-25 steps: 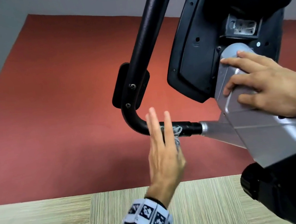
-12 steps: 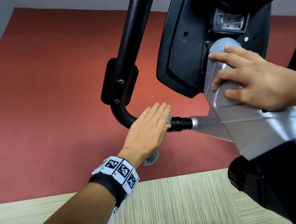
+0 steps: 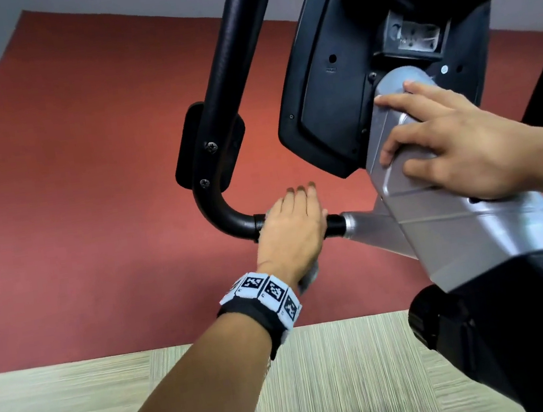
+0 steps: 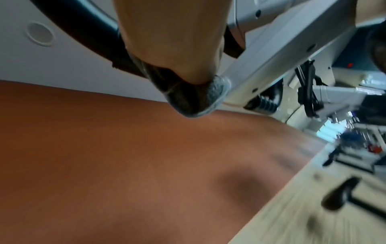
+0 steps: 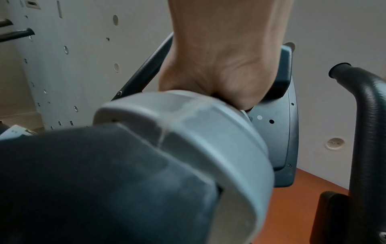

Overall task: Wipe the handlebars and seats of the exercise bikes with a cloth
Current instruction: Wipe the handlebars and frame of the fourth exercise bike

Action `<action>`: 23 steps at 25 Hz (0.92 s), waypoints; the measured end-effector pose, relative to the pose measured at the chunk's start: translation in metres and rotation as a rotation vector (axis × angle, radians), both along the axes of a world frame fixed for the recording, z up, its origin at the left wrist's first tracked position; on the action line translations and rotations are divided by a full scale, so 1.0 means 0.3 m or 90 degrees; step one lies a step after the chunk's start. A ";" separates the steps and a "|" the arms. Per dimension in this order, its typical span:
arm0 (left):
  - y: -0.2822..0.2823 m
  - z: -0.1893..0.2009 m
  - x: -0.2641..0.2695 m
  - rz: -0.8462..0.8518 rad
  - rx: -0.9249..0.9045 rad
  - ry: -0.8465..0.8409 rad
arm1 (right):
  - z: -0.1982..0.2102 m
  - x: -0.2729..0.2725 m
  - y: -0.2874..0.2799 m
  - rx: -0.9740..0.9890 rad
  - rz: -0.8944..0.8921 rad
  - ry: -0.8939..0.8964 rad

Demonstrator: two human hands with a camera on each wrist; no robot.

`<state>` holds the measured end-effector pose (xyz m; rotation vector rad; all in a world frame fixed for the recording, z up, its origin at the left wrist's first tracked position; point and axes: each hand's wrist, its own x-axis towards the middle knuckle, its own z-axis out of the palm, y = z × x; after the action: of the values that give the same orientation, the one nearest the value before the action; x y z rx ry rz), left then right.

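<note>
Spanning red carpet (image 3: 74,214), striped flooring (image 3: 116,399).

gym or workout room, exercise bike (image 3: 472,224) under both hands, red mat (image 3: 89,195) beyond, striped carpet (image 3: 116,399) below

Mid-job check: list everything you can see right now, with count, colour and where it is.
handlebar: one in use, black, curving from the upright post to the silver stem
cloth: one, grey, between left palm and handlebar, end hanging below the wrist
silver housing: one, silver-grey, right of the handlebar
console back: one, black, above the housing
second handlebar: one, black, right side in the right wrist view
floor mat: one, red, under the bike
striped floor: pale, nearest the person
wrist band: one, black with white marker tiles, left wrist
left hand: presses the cloth on the handlebar
right hand: rests on the silver housing
</note>
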<state>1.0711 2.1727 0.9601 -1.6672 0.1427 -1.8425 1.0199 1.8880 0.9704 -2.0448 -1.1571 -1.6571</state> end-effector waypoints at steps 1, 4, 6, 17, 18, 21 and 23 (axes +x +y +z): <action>0.007 -0.002 0.018 0.019 0.053 -0.007 | 0.001 -0.001 0.000 -0.003 -0.002 0.004; 0.046 0.007 0.026 0.082 0.160 -0.013 | 0.004 0.001 0.000 -0.010 0.001 0.010; 0.007 0.008 0.039 0.028 0.072 -0.015 | -0.001 -0.003 -0.001 -0.013 0.004 0.012; -0.051 0.017 0.122 0.051 0.127 0.026 | -0.001 -0.004 0.000 -0.011 -0.018 -0.002; -0.035 0.027 0.126 0.066 0.186 0.012 | 0.002 -0.004 0.001 -0.012 -0.017 -0.006; -0.037 0.029 0.124 0.048 0.168 -0.023 | 0.003 -0.008 0.000 -0.007 -0.019 0.002; -0.047 0.023 0.126 0.034 0.150 -0.012 | -0.001 -0.005 -0.003 -0.010 -0.017 0.007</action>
<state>1.1088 2.1585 0.9671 -1.4764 0.2931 -1.7293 1.0185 1.8870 0.9703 -2.0848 -1.1489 -1.6517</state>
